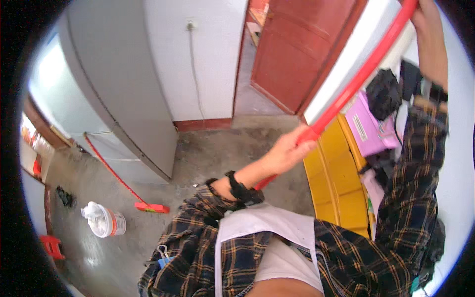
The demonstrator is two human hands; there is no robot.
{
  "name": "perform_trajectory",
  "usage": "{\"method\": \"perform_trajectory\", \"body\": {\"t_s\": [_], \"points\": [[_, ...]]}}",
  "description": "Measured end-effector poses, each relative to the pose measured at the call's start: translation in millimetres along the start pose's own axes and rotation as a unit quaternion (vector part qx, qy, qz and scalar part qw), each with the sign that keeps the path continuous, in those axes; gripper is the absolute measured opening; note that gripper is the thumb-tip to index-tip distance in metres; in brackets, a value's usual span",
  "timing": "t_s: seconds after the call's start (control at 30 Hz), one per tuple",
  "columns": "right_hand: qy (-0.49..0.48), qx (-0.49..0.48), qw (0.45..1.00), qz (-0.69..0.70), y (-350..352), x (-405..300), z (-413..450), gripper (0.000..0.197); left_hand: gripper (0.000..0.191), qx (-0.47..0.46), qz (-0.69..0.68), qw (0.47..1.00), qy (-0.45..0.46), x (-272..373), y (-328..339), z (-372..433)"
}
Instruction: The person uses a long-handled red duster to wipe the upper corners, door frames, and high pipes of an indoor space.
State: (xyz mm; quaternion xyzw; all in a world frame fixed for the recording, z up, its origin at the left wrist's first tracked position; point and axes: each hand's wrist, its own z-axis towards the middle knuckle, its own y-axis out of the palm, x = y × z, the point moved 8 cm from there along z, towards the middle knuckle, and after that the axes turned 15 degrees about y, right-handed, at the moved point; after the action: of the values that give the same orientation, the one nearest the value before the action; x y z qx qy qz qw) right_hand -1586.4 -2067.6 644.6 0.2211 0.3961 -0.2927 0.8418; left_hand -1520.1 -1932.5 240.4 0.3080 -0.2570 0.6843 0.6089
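Observation:
A red pole (356,83) slants from near my waist up to the top right edge of the view, where its far end is cut off. Around its lower part my left hand (287,150) is closed, with a short piece of the pole showing below the wrist. My right hand (426,16) is raised at the top right and grips the pole's upper part; some of its fingers are out of view. Both wrists wear black bands. Below the right forearm, a pink bag or case (362,126) and a black plastic bag (384,94) lie on a yellow wooden cabinet (330,174).
A tall grey refrigerator (122,74) stands at the left. A broom (111,171) with a red handle leans against it. On the concrete floor are a white bucket (117,223) holding white plastic and a red stool (52,247). A dark red door (297,48) stands ajar ahead.

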Motion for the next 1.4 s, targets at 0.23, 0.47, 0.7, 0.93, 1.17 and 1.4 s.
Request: {"method": "perform_trajectory", "body": {"t_s": [0.23, 0.47, 0.7, 0.93, 1.17, 1.4], "points": [[0.197, -0.038, 0.980, -0.018, 15.9, 230.9, -175.3, 0.019, 0.038, 0.100, 0.099, 0.986, 0.089, -22.3, -31.2, 17.9], [0.065, 0.039, 0.997, 0.004, -13.5, 160.7, -120.2, 0.025, 0.049, 0.057, 0.115, 0.989, 0.081, -7.5, -10.4, 11.0], [-0.124, 0.148, 0.968, -0.163, -88.3, -78.6, 29.8, 0.037, 0.056, -0.127, -0.013, 0.986, 0.107, 10.3, 39.1, 25.9], [-0.129, 0.067, 0.970, -0.192, -33.6, -72.7, -21.9, 0.038, 0.024, -0.138, -0.177, 0.975, 0.007, 59.0, 56.6, 80.8], [0.182, -0.075, 0.964, -0.179, -22.8, 157.9, -196.6, 0.038, 0.018, -0.051, -0.159, 0.986, 0.008, 42.5, 40.7, 83.6], [-0.022, 0.015, 0.994, -0.110, -35.5, 60.9, -120.5, 0.036, 0.026, -0.115, -0.120, 0.986, -0.014, 36.5, 46.6, 66.8]]}}
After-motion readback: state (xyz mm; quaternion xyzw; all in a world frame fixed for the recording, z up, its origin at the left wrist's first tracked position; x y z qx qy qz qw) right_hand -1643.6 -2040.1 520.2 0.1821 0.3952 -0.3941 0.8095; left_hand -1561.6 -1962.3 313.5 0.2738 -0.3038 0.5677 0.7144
